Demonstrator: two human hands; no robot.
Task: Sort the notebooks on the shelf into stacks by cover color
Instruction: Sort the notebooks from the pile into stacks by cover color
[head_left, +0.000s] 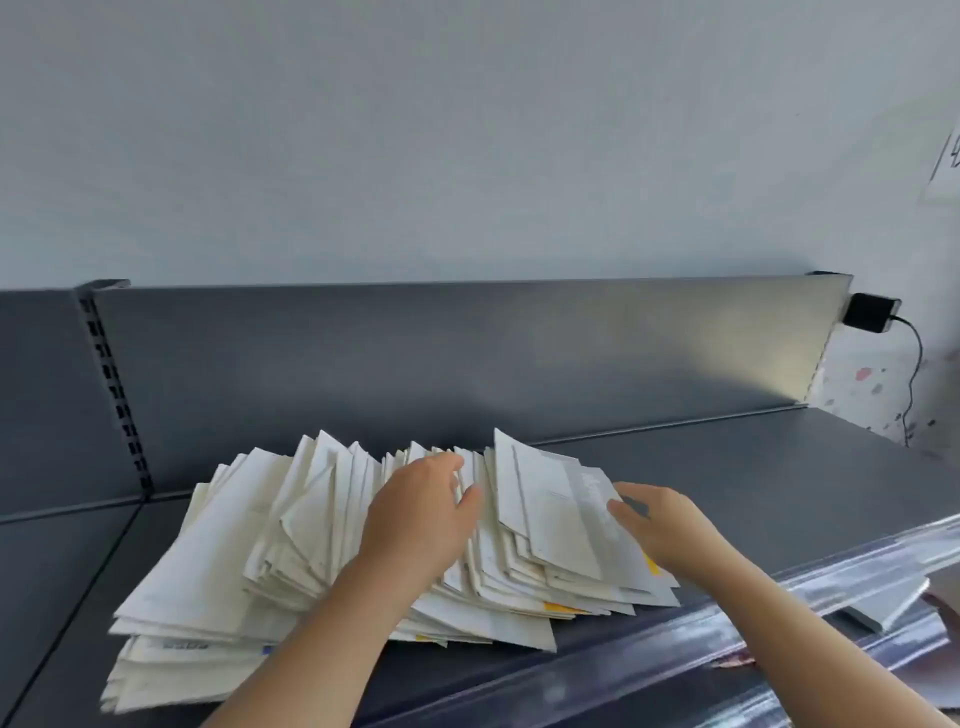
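Head view: 2 hands, both at 1 pile. The left hand (421, 514) lies on the middle of the pile (218, 571), fingers bent down among the covers w/ tips hidden, so can't tell if it grips any. The right hand (660, 525) is at the pile's right edge, thumb and fingers pinching 1 notebook (545, 499) that tilts up off the pile, just right of the left hand. Pile = fanned white notebooks, too many to count, lying on the grey shelf (727, 467). Yellow slivers (558, 607) peek out at its near-right edge. Clear plastic strip (675, 639) runs in front of the pile, grey back panel (415, 353) stands behind it. Far right of the pile: 1 black adapter (870, 312) w/ cable.
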